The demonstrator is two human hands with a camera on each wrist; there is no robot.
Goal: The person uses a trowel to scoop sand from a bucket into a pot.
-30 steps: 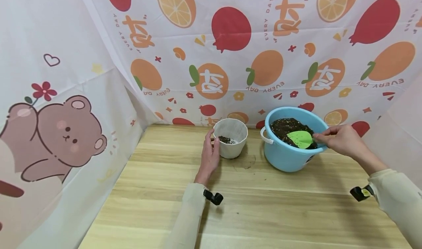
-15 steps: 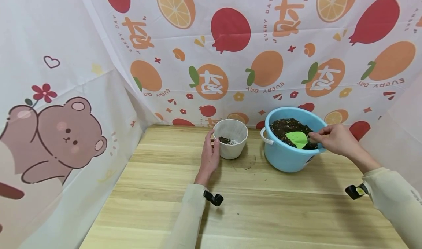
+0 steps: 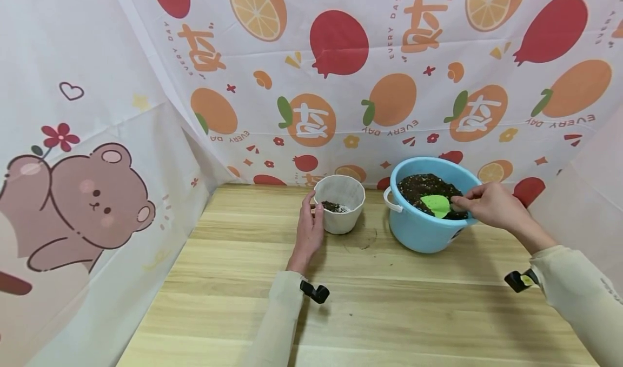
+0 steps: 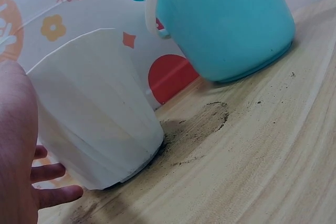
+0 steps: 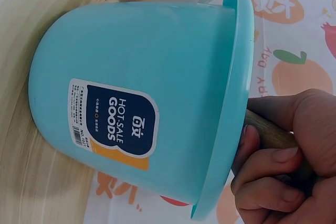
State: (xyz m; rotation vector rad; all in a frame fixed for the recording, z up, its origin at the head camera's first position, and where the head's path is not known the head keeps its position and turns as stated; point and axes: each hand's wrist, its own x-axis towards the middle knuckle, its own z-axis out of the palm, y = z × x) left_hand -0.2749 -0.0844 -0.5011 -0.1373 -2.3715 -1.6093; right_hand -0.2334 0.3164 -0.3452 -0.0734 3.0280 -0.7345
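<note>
My right hand point(image 3: 495, 207) grips the wooden handle point(image 5: 270, 134) of a small garden trowel with its fingers curled round it. The trowel's green blade point(image 3: 436, 206) lies on dark potting soil point(image 3: 419, 186) inside a light blue bucket point(image 3: 422, 234). Beside the bucket on its left stands a white faceted flower pot point(image 3: 342, 225) with a little soil at the bottom. My left hand point(image 3: 310, 232) rests against the pot's left side, thumb near the rim. In the left wrist view, its fingers point(image 4: 50, 173) stretch out fairly straight alongside the pot.
The wooden table point(image 3: 370, 313) carries a thin ring of spilled soil point(image 4: 215, 115) between pot and bucket. A white handle point(image 3: 393, 200) hangs on the bucket's left side. A fruit-printed cloth point(image 3: 340, 113) rises close behind both containers.
The right hand has shifted a little left over the bucket, sliding the trowel blade left across the soil. The left hand and the pot stay in place.
</note>
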